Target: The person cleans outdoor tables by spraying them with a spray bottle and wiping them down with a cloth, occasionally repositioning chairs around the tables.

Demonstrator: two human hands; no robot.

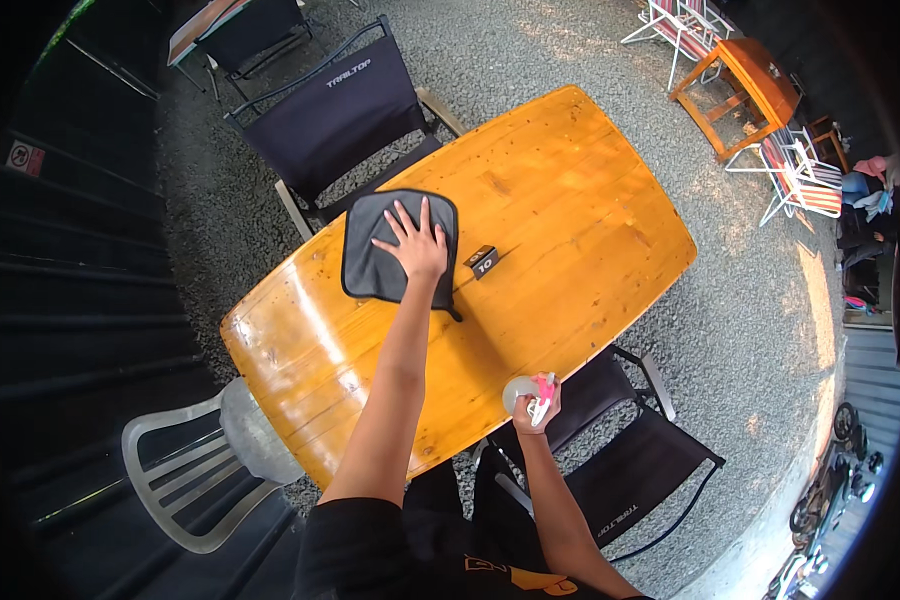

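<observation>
My left hand [416, 244] lies flat with fingers spread on a dark grey cloth [375, 255] with black edging and a small loop, spread on a varnished wooden table [570, 195]. Its palm presses on the cloth without gripping it. In my right hand [532, 416], over the table's near edge, is a spray bottle [519, 391] with a pale, translucent body and a pink and white trigger head. Just right of the cloth stands a small black number sign [483, 261].
Dark folding chairs stand at the far side [337, 112] and near side [637, 472] of the table. A grey plastic chair [259, 435] touches its left end. Striped folding chairs [802, 176] and a wooden table [757, 79] stand right, with a person [862, 244] beyond.
</observation>
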